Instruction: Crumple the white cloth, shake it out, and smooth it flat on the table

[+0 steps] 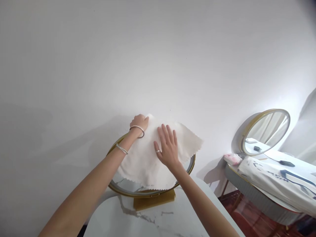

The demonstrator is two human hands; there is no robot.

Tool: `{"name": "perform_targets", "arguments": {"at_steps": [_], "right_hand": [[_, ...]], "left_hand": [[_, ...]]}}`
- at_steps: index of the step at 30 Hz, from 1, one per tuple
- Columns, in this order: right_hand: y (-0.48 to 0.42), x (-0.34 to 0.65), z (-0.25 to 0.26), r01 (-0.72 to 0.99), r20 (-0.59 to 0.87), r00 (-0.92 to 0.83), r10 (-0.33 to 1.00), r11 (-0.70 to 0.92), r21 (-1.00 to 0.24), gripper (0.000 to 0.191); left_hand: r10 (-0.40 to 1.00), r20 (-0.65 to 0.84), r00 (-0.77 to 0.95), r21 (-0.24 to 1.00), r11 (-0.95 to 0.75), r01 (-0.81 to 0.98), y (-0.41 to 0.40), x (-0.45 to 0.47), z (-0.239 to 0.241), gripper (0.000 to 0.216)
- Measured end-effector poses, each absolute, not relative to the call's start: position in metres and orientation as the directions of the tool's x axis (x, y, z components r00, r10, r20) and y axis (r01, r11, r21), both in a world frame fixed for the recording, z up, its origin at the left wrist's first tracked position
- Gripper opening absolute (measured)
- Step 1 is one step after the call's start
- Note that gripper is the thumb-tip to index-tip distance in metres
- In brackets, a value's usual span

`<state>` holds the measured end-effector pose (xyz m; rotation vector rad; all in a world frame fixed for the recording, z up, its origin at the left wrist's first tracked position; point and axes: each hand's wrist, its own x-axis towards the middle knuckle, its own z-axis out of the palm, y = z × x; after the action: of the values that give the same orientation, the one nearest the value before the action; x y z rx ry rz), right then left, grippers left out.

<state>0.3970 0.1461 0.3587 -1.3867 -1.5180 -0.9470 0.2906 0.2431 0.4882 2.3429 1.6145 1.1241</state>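
Note:
A white cloth (150, 168) with zigzag-cut edges lies over the face of a round, gold-framed mirror (116, 188). The mirror leans against the wall on a gold base (154, 200). My left hand (139, 122) is closed on the cloth's upper left edge, close to the mirror's top rim. Flat against the middle of the cloth rests my right hand (168, 144), its fingers stretched out and a ring on one of them. The cloth's right corner sticks out past the frame, and most of the glass is covered.
Under the mirror is a white marbled tabletop (128, 220), with a pale wall (158, 59) behind. To the right stands a second table (256, 191) carrying another round mirror (268, 131), a tissue pack (232, 159), a white printed cloth (266, 174) and a dark-handled brush (286, 163).

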Motion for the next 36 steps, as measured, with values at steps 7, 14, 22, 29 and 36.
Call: {"name": "perform_targets", "arguments": {"at_steps": [7, 14, 22, 29, 36], "right_hand": [[0.165, 0.391, 0.363, 0.983, 0.944, 0.124, 0.306, 0.089, -0.158, 0.046], [0.154, 0.436, 0.332, 0.892, 0.872, 0.433, 0.228, 0.029, -0.451, 0.05], [0.143, 0.476, 0.277, 0.727, 0.719, 0.675, 0.165, 0.017, -0.687, 0.054], [0.151, 0.435, 0.346, 0.936, 0.909, 0.312, 0.275, 0.072, -0.343, 0.05], [0.184, 0.359, 0.374, 0.975, 0.935, -0.196, 0.296, 0.157, 0.155, 0.048]], "left_hand": [[0.401, 0.763, 0.508, -0.098, -0.705, 0.703, 0.207, 0.287, 0.462, 0.042], [0.243, 0.511, 0.825, -0.39, -0.789, 0.474, 0.191, 0.33, 0.447, 0.035], [0.107, 0.368, 0.923, -0.543, -0.781, 0.307, 0.184, 0.392, 0.43, 0.022], [0.176, 0.74, 0.649, -0.201, -0.863, 0.464, 0.209, 0.288, 0.44, 0.027], [0.312, 0.866, 0.391, 0.037, -0.82, 0.571, 0.222, 0.181, 0.401, 0.039]]}}
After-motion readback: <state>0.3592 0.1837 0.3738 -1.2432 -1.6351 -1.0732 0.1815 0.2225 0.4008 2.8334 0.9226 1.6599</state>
